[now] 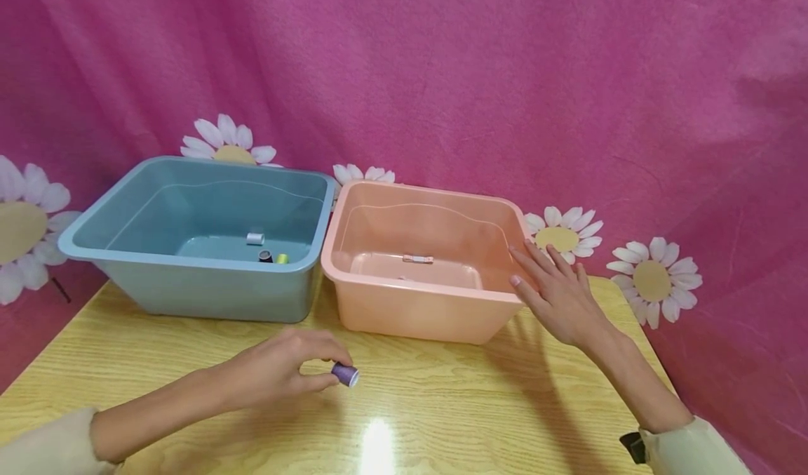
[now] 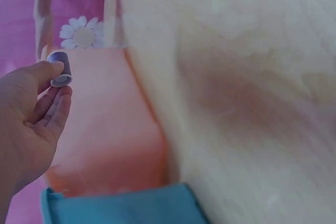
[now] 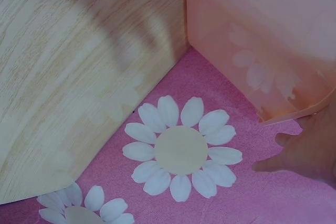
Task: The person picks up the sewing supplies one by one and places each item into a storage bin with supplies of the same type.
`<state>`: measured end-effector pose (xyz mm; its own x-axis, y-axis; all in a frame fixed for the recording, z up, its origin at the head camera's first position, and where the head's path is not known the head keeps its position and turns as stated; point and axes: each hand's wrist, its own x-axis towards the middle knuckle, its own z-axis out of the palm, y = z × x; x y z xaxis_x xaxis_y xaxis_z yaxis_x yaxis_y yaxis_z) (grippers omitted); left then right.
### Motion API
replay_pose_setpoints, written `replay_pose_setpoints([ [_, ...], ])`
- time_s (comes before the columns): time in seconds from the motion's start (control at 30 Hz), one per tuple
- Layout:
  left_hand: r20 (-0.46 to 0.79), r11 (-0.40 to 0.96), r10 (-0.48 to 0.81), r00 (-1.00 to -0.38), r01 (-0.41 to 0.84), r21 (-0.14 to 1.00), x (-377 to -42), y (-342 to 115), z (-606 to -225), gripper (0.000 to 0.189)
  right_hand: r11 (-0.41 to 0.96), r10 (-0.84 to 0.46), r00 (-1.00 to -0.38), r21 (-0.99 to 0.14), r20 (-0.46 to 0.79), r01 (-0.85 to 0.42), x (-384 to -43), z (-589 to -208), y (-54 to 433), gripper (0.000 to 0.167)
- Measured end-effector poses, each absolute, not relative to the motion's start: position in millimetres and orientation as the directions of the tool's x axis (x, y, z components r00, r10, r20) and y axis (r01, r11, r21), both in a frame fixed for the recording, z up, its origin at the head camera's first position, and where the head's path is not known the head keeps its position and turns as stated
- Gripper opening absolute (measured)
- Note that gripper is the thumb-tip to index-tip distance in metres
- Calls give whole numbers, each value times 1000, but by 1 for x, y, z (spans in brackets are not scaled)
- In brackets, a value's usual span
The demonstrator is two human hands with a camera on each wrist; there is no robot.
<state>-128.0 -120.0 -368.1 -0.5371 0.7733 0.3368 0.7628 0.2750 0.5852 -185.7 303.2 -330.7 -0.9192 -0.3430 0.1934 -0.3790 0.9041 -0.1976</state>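
Observation:
Between thumb and fingers my left hand (image 1: 284, 366) pinches a purple thread spool (image 1: 345, 374), held above the table in front of the two tubs. In the left wrist view the spool (image 2: 60, 70) shows its pale end rim. My right hand (image 1: 562, 296) rests on the right rim of the peach tub (image 1: 410, 313), fingers spread and fairly straight. Inside that tub lies a small pink-and-white item (image 1: 418, 259), too small to name. The blue tub (image 1: 208, 289) holds a white spool (image 1: 255, 238), a dark spool (image 1: 265, 256) and a yellow-green one (image 1: 282, 258).
Both tubs stand side by side on a wood-grain table (image 1: 429, 405), toward its back edge. Behind them hangs a magenta cloth (image 1: 442, 75) printed with white daisies. A bright reflection lies on the table near the front.

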Motion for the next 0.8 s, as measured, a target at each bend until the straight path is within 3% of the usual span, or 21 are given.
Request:
replay_pose_setpoints([
  [0.2,359,325,742,-566,772,545,-131,-130,-350,24,904,-342,-919,-197,196,-379,-185,-332,303,57],
  [0.43,462,331,693,-553,814,478,-138,-145,-329,31,903,-341,-919,-202,197,-379,-185,-332,303,56],
  [0.8,549,463,588,-594,804,373,-156,-175,-303,35,900,-344,-918,-208,200,-382,-185,-331,302,57],
])
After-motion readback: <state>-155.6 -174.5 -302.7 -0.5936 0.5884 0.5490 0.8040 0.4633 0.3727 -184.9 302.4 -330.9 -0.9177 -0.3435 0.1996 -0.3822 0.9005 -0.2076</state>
